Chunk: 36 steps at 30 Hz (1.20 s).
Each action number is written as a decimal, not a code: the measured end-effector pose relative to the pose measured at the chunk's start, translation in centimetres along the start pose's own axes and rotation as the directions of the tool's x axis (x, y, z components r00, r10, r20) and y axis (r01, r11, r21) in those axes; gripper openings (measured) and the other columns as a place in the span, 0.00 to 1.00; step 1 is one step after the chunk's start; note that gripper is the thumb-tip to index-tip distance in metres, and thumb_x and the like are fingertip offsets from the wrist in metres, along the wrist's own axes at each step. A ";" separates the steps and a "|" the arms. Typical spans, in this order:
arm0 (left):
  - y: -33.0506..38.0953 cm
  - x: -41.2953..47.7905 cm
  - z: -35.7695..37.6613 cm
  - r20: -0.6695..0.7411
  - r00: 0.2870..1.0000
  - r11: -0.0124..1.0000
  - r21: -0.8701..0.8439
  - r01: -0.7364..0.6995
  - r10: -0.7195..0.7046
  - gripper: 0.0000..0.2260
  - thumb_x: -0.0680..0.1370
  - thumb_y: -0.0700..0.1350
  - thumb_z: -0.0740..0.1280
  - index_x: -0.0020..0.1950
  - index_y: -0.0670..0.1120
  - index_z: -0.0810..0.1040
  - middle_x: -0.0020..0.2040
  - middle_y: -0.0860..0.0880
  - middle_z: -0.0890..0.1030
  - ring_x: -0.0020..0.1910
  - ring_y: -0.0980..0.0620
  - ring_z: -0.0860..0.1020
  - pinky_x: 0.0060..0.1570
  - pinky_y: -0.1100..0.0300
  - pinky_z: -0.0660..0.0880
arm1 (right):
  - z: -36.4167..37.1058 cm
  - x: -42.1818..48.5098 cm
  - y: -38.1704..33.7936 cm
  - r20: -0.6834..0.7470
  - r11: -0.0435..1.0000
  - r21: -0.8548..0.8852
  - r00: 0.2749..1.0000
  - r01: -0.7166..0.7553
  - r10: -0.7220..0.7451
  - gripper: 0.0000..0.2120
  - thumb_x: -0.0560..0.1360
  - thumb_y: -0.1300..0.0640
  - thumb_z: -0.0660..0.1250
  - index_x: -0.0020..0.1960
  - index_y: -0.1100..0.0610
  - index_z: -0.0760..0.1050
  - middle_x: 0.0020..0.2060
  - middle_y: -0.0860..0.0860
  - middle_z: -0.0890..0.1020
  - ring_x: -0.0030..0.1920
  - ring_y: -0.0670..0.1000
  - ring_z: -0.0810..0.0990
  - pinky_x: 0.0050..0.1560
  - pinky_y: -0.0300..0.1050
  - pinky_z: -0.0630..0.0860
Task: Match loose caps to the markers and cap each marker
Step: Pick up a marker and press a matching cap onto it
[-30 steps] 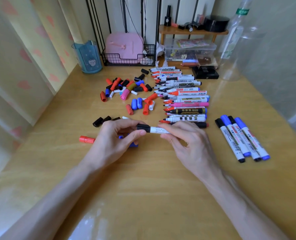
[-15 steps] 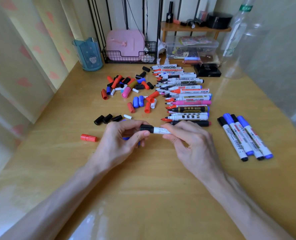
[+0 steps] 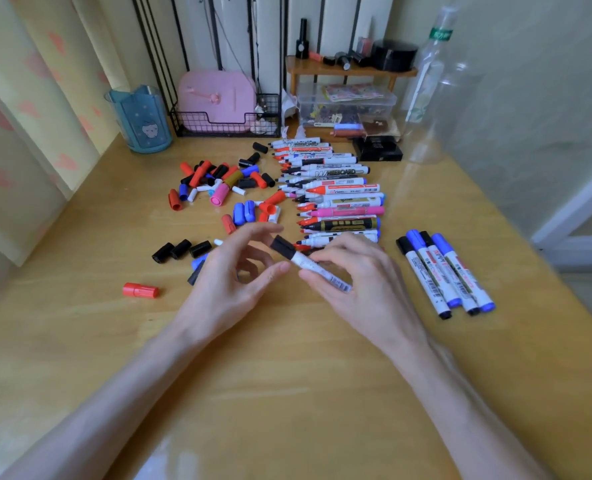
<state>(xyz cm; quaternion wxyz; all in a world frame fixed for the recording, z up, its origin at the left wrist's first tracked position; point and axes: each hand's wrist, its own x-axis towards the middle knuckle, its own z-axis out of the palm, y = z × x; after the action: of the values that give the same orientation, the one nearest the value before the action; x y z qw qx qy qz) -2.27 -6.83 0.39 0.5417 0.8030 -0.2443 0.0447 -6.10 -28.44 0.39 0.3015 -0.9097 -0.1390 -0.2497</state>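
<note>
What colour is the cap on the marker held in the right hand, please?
Black cap on the marker; head view.

A wooden table point(image 3: 79, 341) carries it all. Just beyond the right hand's point(image 3: 367, 282) grip on the black-capped marker point(image 3: 317, 268) lies a row of uncapped markers point(image 3: 339, 199). Beyond and left of the grip are scattered loose caps point(image 3: 225, 181), to its right four capped markers point(image 3: 443, 271), and to its left three black caps point(image 3: 182, 250) and a red cap point(image 3: 141, 290).

Glossy wooden table point(image 3: 287, 393); smooth plastic markers point(image 3: 339, 188); clear plastic bottle point(image 3: 429, 81); black wire basket point(image 3: 225, 124).
</note>
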 end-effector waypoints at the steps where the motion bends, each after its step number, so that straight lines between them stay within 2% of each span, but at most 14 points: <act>1: 0.0 0.2 0.3 -0.007 1.000 1.000 0.009 -0.012 0.012 0.20 0.78 0.46 0.74 0.70 0.51 0.76 0.58 0.52 0.80 0.49 0.47 0.83 0.49 0.50 0.81 | -0.4 0.1 0.4 -0.018 0.999 -0.019 0.999 -0.042 0.041 0.08 0.75 0.50 0.77 0.51 0.53 0.86 0.42 0.45 0.80 0.43 0.47 0.77 0.47 0.51 0.77; 4: 0.4 0.5 1.3 0.000 0.998 0.997 0.038 -0.064 0.064 0.19 0.80 0.42 0.73 0.70 0.50 0.75 0.59 0.50 0.79 0.51 0.47 0.83 0.48 0.55 0.80 | -2.2 0.4 1.5 -0.117 0.974 -0.080 0.972 -0.212 0.202 0.07 0.74 0.50 0.77 0.51 0.49 0.85 0.36 0.44 0.77 0.38 0.49 0.73 0.39 0.50 0.74; 7: 0.9 0.7 2.1 0.021 0.994 0.991 0.071 -0.110 0.109 0.16 0.80 0.40 0.72 0.67 0.49 0.77 0.58 0.50 0.80 0.50 0.48 0.83 0.47 0.57 0.80 | -4.0 0.4 3.1 -0.180 0.872 -0.203 0.893 -0.444 0.413 0.09 0.76 0.48 0.75 0.55 0.47 0.81 0.34 0.45 0.79 0.40 0.56 0.79 0.40 0.50 0.70; 10: 1.0 0.6 2.7 0.037 0.991 0.987 0.086 -0.134 0.132 0.15 0.81 0.39 0.71 0.66 0.48 0.78 0.58 0.50 0.80 0.50 0.48 0.83 0.47 0.57 0.79 | -5.1 0.1 4.5 -0.173 0.756 -0.287 0.808 -0.588 0.563 0.08 0.76 0.51 0.73 0.54 0.49 0.79 0.40 0.47 0.85 0.48 0.60 0.82 0.40 0.49 0.67; 13: 0.8 0.3 2.5 0.032 0.991 0.986 0.100 -0.131 0.128 0.12 0.81 0.38 0.70 0.64 0.48 0.79 0.59 0.54 0.80 0.51 0.49 0.83 0.48 0.57 0.79 | -5.2 -0.2 5.2 -0.140 0.698 -0.328 0.763 -0.637 0.630 0.12 0.74 0.53 0.74 0.56 0.51 0.80 0.47 0.50 0.85 0.51 0.60 0.82 0.45 0.48 0.70; 17: 0.5 0.1 2.0 0.017 0.993 0.987 0.116 -0.114 0.113 0.12 0.81 0.37 0.70 0.62 0.48 0.79 0.59 0.56 0.80 0.52 0.49 0.82 0.49 0.59 0.78 | -4.8 -0.2 5.3 -0.154 0.727 -0.353 0.803 -0.589 0.576 0.15 0.72 0.54 0.75 0.58 0.51 0.80 0.47 0.51 0.83 0.53 0.59 0.80 0.54 0.51 0.73; 23: 0.0 0.0 0.7 -0.005 0.997 0.989 0.128 -0.078 0.079 0.12 0.81 0.37 0.69 0.63 0.49 0.80 0.59 0.54 0.81 0.54 0.50 0.82 0.49 0.56 0.78 | -3.2 0.1 4.8 -0.113 0.874 -0.320 0.930 -0.367 0.349 0.14 0.72 0.52 0.77 0.57 0.48 0.81 0.47 0.49 0.79 0.51 0.57 0.74 0.56 0.53 0.72; 27: -0.3 -0.2 -0.2 -0.029 0.998 0.988 0.140 -0.059 0.063 0.11 0.82 0.38 0.69 0.63 0.49 0.80 0.59 0.53 0.81 0.55 0.49 0.82 0.50 0.50 0.79 | -1.7 0.3 4.4 -0.062 0.923 -0.323 0.978 -0.206 0.197 0.17 0.75 0.50 0.76 0.63 0.49 0.81 0.55 0.48 0.79 0.55 0.54 0.73 0.56 0.51 0.71; 31: -0.4 -0.3 -1.0 -0.040 0.996 0.983 0.165 -0.075 0.082 0.11 0.82 0.38 0.68 0.63 0.49 0.80 0.57 0.53 0.81 0.55 0.48 0.82 0.49 0.52 0.80 | -0.5 0.9 4.5 -0.029 0.923 -0.382 0.998 -0.057 0.050 0.14 0.78 0.51 0.72 0.63 0.49 0.82 0.59 0.48 0.79 0.60 0.53 0.73 0.52 0.46 0.62; 36: -0.7 -0.3 -2.8 -0.079 0.994 0.975 0.218 -0.052 0.070 0.11 0.82 0.37 0.68 0.61 0.50 0.81 0.55 0.54 0.82 0.54 0.50 0.81 0.51 0.58 0.78 | 0.4 1.3 4.8 -0.030 0.919 -0.390 0.998 -0.061 0.054 0.12 0.76 0.54 0.75 0.59 0.50 0.84 0.55 0.49 0.79 0.57 0.54 0.73 0.51 0.50 0.65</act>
<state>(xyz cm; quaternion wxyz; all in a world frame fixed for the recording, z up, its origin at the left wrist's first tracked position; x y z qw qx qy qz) -1.68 -3.97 0.84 0.4598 0.8465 -0.2390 0.1223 -2.98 -31.79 -1.47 0.1223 -0.9529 -0.0567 -0.2717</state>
